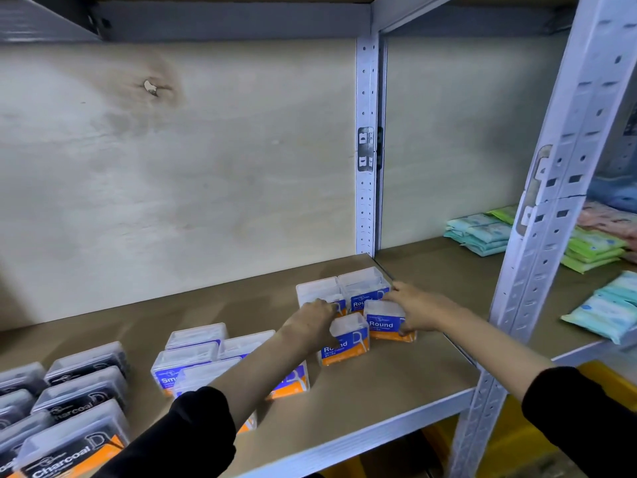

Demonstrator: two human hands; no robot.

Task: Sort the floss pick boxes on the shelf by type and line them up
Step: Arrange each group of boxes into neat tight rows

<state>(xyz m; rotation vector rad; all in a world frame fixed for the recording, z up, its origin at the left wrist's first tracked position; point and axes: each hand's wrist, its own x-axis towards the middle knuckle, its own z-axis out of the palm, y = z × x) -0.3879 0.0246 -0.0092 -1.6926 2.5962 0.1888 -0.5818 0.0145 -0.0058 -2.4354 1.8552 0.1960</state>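
Several clear floss pick boxes with blue and orange "Round" labels stand near the shelf's right end. My left hand (315, 322) rests on the left side of a front Round box (348, 341), fingers curled against it. My right hand (415, 310) grips another Round box (386, 322) on its right side. Two more Round boxes (362, 288) stand behind, near the back post. A group of blue "Smooth" boxes (193, 357) sits left of my left arm. Black "Charcoal" boxes (79, 401) fill the lower left corner.
The wooden shelf board (396, 384) has a metal front edge. A white upright post (537, 257) stands right of my right arm. Packs of wet wipes (482, 236) lie on the neighbouring shelf to the right. Yellow bins (510, 443) sit below.
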